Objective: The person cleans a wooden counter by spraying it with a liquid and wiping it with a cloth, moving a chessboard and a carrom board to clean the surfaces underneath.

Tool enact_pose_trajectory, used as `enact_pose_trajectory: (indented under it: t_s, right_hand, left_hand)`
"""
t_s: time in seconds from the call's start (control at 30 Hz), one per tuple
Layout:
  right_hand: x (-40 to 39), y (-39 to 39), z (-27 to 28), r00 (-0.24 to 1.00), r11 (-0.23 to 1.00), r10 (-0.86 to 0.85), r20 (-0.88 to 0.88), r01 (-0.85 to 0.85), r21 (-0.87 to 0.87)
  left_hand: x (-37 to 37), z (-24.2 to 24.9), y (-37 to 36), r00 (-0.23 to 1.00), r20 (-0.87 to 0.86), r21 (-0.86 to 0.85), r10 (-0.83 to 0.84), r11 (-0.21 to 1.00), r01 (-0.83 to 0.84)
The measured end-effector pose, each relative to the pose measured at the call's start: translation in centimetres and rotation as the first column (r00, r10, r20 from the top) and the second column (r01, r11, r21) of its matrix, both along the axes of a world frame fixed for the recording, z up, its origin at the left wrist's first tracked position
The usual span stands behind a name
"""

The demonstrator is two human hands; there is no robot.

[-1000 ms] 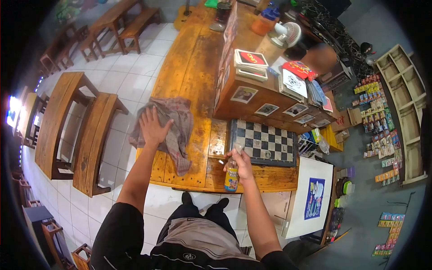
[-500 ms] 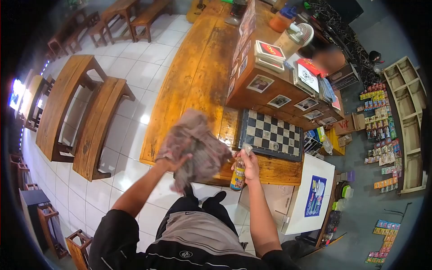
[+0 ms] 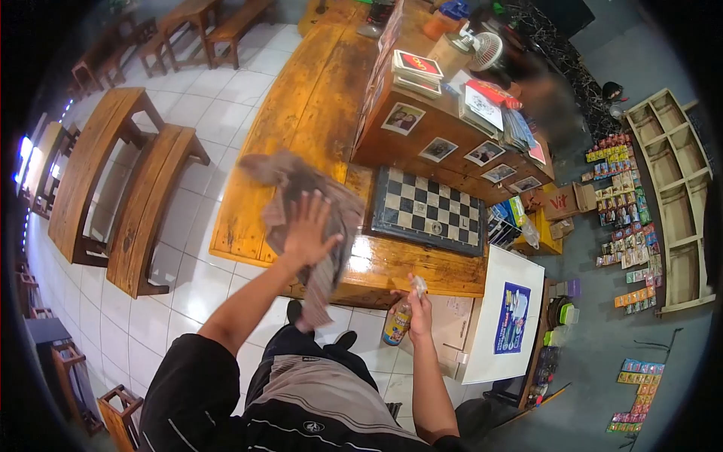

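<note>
My left hand (image 3: 307,230) lies flat with its fingers spread on a greyish-brown cloth (image 3: 340,207). The cloth is spread over the near end of a varnished wooden counter (image 3: 301,94), and one striped end hangs down over the front edge. In my right hand (image 3: 422,315) is a spray bottle (image 3: 397,324) with a yellow and blue label and a pale nozzle. It is held upright, slightly tilted, just off the counter's front edge. A black-and-white chessboard (image 3: 429,213) rests on the counter to the right of the cloth.
Behind the chessboard rises a wooden partition (image 3: 410,143) with photos, topped by UNO cards (image 3: 418,64) and a small fan (image 3: 486,51). A white panel (image 3: 489,350) stands at the right. Wooden benches (image 3: 154,207) are at the left. Another person (image 3: 553,98) is behind the partition.
The crumpled cloth, lifted before, now lies spread on the counter under my flattened left hand. My right hand with the spray bottle has lowered slightly. The view has shifted a little to the right.
</note>
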State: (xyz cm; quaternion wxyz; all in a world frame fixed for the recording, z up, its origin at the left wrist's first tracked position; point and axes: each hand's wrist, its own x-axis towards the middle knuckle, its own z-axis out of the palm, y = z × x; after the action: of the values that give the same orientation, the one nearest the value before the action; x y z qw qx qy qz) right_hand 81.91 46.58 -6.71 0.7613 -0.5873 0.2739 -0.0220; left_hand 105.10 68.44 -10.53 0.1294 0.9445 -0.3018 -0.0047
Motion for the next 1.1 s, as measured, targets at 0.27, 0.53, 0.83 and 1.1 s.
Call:
enact_pose_trajectory:
  t_s: [0.27,0.53,0.83,1.1]
  right_hand:
    - [-3.1,-1.1,1.1,0.994,0.997,0.082,0.071,-0.083,0.007]
    - [-11.2,-5.0,-0.1,0.981,0.991,0.125,0.146,-0.130,0.025]
    - [-12.3,0.6,-3.0,0.974,0.975,0.173,0.145,-0.191,0.118]
    - [-7.2,12.9,-0.3,0.747,0.820,0.572,0.340,-0.532,-0.211]
  left_hand:
    - [-6.0,-0.7,5.7,0.988,-0.154,0.050,0.009,0.999,-0.002]
    - [-10.1,0.0,16.7,0.764,-0.072,0.076,0.641,0.768,-0.636]
    - [-21.3,0.6,16.5,0.489,-0.791,-0.470,0.368,0.144,-0.870]
    - [-26.8,8.8,14.6,0.503,-0.832,-0.539,-0.233,0.129,-0.832]
